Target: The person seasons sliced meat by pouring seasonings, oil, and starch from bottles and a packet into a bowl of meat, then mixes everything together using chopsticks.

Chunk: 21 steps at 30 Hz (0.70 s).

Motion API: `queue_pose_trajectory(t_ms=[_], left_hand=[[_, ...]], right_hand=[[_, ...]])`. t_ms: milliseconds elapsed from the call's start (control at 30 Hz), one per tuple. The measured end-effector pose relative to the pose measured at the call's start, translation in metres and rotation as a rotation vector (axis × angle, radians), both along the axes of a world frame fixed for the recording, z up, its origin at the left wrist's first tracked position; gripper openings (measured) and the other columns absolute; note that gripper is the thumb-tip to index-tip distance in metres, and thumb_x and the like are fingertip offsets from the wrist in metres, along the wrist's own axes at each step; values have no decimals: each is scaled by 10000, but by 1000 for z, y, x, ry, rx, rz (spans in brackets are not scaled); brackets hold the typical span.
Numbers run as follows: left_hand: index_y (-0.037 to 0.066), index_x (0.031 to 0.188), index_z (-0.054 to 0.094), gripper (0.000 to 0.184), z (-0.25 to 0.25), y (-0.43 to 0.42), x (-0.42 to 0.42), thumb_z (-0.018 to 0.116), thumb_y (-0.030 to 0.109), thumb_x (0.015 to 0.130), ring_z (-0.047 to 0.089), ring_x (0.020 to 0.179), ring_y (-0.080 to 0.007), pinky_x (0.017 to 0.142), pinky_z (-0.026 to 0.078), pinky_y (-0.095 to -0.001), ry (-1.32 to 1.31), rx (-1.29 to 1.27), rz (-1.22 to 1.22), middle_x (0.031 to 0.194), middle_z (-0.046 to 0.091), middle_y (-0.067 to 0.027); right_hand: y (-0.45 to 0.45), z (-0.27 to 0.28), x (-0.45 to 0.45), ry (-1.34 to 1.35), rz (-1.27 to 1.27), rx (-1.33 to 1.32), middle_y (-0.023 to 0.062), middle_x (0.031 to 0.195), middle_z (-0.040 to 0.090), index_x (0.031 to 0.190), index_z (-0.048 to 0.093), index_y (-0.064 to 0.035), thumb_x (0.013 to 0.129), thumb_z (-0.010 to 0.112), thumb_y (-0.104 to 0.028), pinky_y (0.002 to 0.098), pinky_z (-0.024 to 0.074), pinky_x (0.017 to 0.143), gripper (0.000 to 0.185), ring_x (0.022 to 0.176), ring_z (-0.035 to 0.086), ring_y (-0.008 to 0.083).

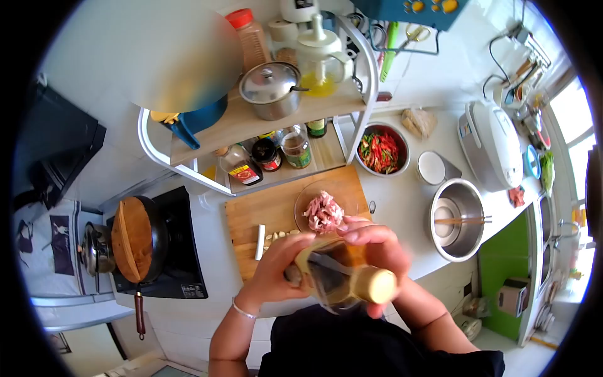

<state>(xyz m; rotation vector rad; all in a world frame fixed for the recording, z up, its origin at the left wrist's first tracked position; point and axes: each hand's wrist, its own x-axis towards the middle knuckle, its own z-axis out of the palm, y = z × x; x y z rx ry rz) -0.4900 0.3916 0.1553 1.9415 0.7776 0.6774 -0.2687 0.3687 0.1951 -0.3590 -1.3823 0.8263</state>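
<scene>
A clear bottle of dark sauce (333, 267) with a yellow cap is held tilted in front of my chest. My left hand (273, 270) grips its body from the left side. My right hand (380, 248) curls round it near the cap, which looks closed. Beyond the bottle, raw meat strips (325, 212) sit in a clear bowl (299, 198) on the wooden cutting board (245, 217). A white stalk piece (260, 242) and several pale garlic cloves (279, 235) lie on the board, partly hidden by my left hand.
On the left, a pan with a wooden lid (130, 239) rests on the stove (188, 251). Behind the board stands a rack (213, 135) with jars and a lidded pot (270, 91). Rightward are a bowl of cut peppers (380, 151), a steel basin (456, 245) with chopsticks, and a rice cooker (493, 147).
</scene>
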Motion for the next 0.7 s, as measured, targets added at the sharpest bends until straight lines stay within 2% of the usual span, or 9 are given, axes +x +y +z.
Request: queue_pose_trajectory(t_ms=[100, 200, 300, 367, 400, 500, 567, 633, 700], left_hand=[[106, 1364, 409, 810, 3, 40, 23, 789, 206, 656, 432, 1255, -361, 1040, 338, -465, -83, 345, -39, 1376, 441, -144], [106, 1415, 361, 833, 1, 65, 48, 766, 197, 693, 407, 1266, -363, 1039, 330, -480, -17, 677, 95, 1404, 396, -137], [110, 1460, 293, 879, -25, 78, 76, 749, 146, 710, 389, 1265, -374, 1042, 334, -465, -51, 399, 374, 1408, 365, -150], [99, 1489, 210, 954, -42, 76, 92, 745, 94, 699, 371, 1264, -395, 1047, 339, -441, -244, -182, 369, 1379, 370, -185], [39, 1462, 224, 866, -52, 80, 100, 709, 69, 745, 378, 1316, -338, 1011, 409, -392, -103, 71, 403, 1390, 366, -199], [-10, 1434, 208, 877, -90, 95, 117, 733, 64, 735, 400, 1254, -395, 1047, 356, -423, -204, 66, 542, 1328, 382, -256], [-28, 1398, 224, 838, -113, 107, 125, 746, 94, 754, 414, 1256, -365, 1047, 363, -420, -189, -38, 584, 1315, 397, -256], [-22, 1393, 202, 863, -130, 114, 134, 766, 131, 759, 417, 1262, -334, 1031, 378, -411, -734, -464, 551, 1311, 407, -242], [-11, 1387, 193, 865, -153, 121, 144, 771, 136, 761, 428, 1235, -292, 990, 406, -403, -701, -430, 640, 1296, 417, -224]], right_hand=[[-4, 22, 20, -353, -130, 30, 100, 1102, 626, 1083, 606, -132, 703, 785, -519, 589, 350, 1005, 571, 1165, 497, 374], [16, -1, 11, -338, -555, 230, 27, 943, 644, 911, 548, -142, 736, 760, -515, 576, 395, 973, 463, 1035, 521, 322], [51, -28, 5, -361, -865, 213, 58, 940, 638, 913, 535, -104, 788, 733, -457, 547, 378, 1002, 424, 1045, 515, 326], [76, -45, 3, -316, -923, 171, 78, 945, 635, 912, 542, -76, 783, 744, -418, 502, 379, 996, 417, 1053, 516, 322], [85, -50, 1, -338, -924, 117, 87, 958, 630, 922, 559, -60, 762, 763, -387, 479, 383, 971, 418, 1056, 516, 317], [109, -76, -10, -376, -940, 6, 87, 1001, 616, 950, 577, -57, 721, 785, -305, 461, 361, 980, 396, 1064, 500, 319], [125, -83, -20, -365, -973, -69, 83, 1023, 610, 978, 580, -65, 721, 775, -228, 449, 343, 996, 361, 1075, 484, 315], [139, -87, -27, -356, -1034, -174, 103, 1016, 596, 986, 564, -39, 736, 734, -134, 431, 327, 1015, 317, 1084, 484, 286], [152, -92, -26, -414, -1044, -211, 123, 1098, 573, 1052, 555, -22, 765, 718, -100, 413, 324, 1017, 339, 1108, 471, 289]])
